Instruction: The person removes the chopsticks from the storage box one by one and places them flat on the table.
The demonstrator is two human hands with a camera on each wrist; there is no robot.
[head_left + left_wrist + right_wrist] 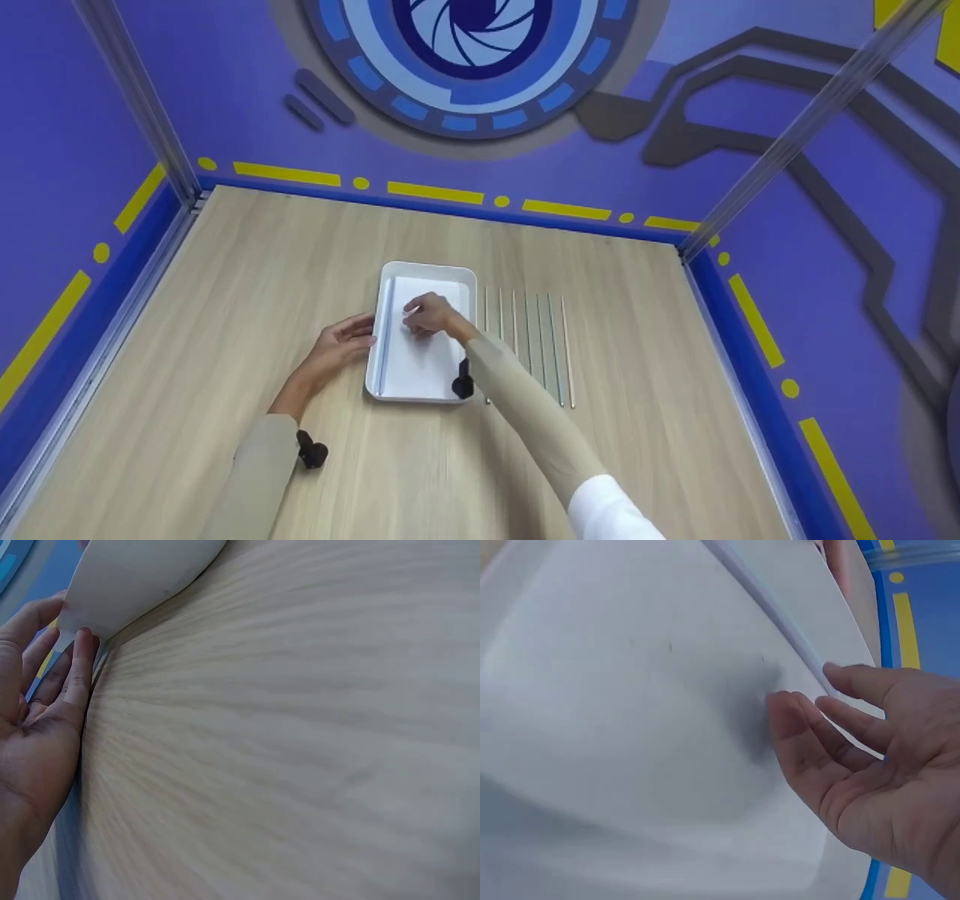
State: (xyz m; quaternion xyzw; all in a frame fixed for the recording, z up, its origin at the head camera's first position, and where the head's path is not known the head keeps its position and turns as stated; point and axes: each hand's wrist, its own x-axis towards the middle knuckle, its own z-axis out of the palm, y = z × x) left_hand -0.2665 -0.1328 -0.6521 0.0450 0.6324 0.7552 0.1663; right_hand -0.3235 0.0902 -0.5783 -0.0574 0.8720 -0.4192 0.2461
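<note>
A white rectangular tray lies on the wooden table, with a flat white sheet-like surface inside it. Along the tray's left inner side runs a long, pale bluish strip, also seen as a light bar in the right wrist view. My left hand touches the tray's left outer wall with its fingertips; in the left wrist view the fingers of the left hand are extended against the wall. Over the tray's middle hovers my right hand, its fingers loosely bent, and nothing visible between them.
Several thin rods, some pale pinkish and some teal, lie side by side to the right of the tray, partly hidden by the right sleeve. Blue panels with yellow marks border the wooden table at the back and sides.
</note>
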